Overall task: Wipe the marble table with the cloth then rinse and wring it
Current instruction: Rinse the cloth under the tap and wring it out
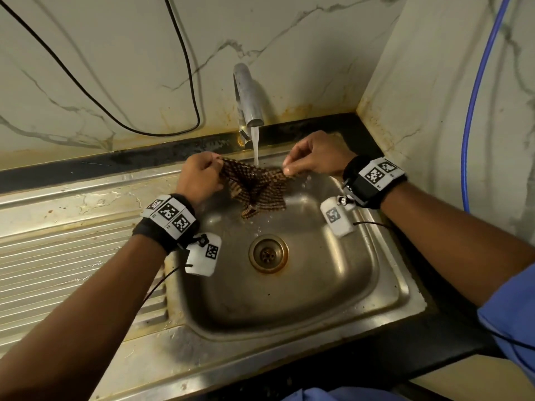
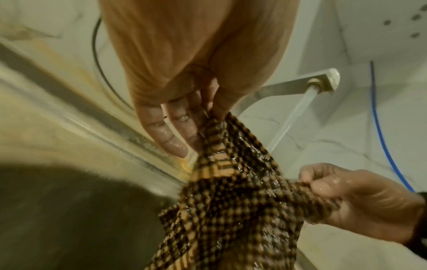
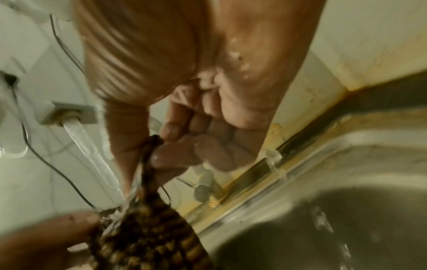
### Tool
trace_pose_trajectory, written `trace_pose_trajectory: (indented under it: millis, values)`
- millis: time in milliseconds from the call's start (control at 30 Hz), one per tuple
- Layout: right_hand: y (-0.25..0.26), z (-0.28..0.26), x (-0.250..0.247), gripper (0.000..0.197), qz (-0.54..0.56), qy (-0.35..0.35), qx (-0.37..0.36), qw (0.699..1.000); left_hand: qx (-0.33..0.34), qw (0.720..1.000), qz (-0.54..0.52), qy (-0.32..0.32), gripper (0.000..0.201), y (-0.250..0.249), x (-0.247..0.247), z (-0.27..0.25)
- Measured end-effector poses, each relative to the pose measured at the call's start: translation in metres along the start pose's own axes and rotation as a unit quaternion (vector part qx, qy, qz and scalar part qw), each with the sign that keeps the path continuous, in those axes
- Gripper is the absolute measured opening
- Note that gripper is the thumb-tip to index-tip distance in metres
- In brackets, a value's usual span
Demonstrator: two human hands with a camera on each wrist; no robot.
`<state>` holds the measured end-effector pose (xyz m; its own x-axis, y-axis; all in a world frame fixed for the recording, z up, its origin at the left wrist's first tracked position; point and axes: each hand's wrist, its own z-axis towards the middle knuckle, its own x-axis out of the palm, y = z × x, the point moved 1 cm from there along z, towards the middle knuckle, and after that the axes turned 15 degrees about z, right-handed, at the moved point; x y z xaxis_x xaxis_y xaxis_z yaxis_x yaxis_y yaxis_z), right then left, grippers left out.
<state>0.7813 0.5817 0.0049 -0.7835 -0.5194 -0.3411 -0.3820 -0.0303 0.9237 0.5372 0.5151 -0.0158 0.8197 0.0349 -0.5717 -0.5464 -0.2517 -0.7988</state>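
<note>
Both hands pinch the cloth [image 1: 254, 188] stretched between them: left hand [image 1: 199, 176] on one top corner, right hand [image 1: 315, 156] on the other. It hangs wet, brown-checked, under the tap's [image 1: 247, 96] stream at the sink's [image 1: 385, 273] back edge. Only the wrist views show the fingertips [image 3: 172, 130] closed on the fabric.

I read this as a home kitchen corner. A stainless steel sink [image 1: 385, 285] with a ribbed drainboard [image 1: 72, 256] at nine o'clock sits in a black countertop [image 1: 451, 337]. A metal tap [image 1: 246, 96] at twelve o'clock runs water [image 1: 256, 146] into the basin, and white marble-veined wall panels [image 1: 115, 68], rust-stained along the bottom edge, close the corner.
</note>
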Motion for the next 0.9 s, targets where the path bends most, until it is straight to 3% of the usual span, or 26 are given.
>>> trace_pose_trajectory:
  millis: [133,333,500,567,633,700,833,900]
  values:
    - [-0.024,-0.009,-0.012,0.015,-0.141,0.063,0.042,0.987,-0.027,0.999,-0.017,-0.043,0.023,-0.005,-0.006,0.01]
    - [-0.043,-0.02,-0.023,0.035,-0.305,0.026,0.095,0.947,0.036,0.999,0.014,-0.001,0.021,-0.025,-0.009,0.007]
    - [-0.044,-0.003,0.007,0.067,-0.185,0.035,0.066,0.98,0.107,0.993,-0.001,0.044,0.024,-0.058,-0.004,0.001]
    - [-0.036,0.002,0.031,0.087,-0.089,0.07,0.067,0.991,0.107,0.991,-0.057,0.062,0.024,-0.069,-0.001,-0.003]
    - [-0.038,0.004,0.059,0.093,-0.005,0.096,0.074,0.993,0.084,0.988,-0.11,0.074,0.021,-0.077,0.002,-0.005]
    - [-0.052,0.007,0.084,0.083,0.017,0.064,0.086,0.994,0.06,0.983,-0.156,0.079,0.02,-0.079,0.005,-0.007]
    - [-0.07,0.013,0.091,0.03,0.065,-0.046,0.106,0.991,0.052,0.981,-0.179,0.055,0.024,-0.069,-0.005,-0.009]
    - [-0.071,0.015,0.082,0.028,0.084,-0.036,0.126,0.988,0.038,0.978,-0.205,0.029,0.025,-0.062,-0.014,-0.01]
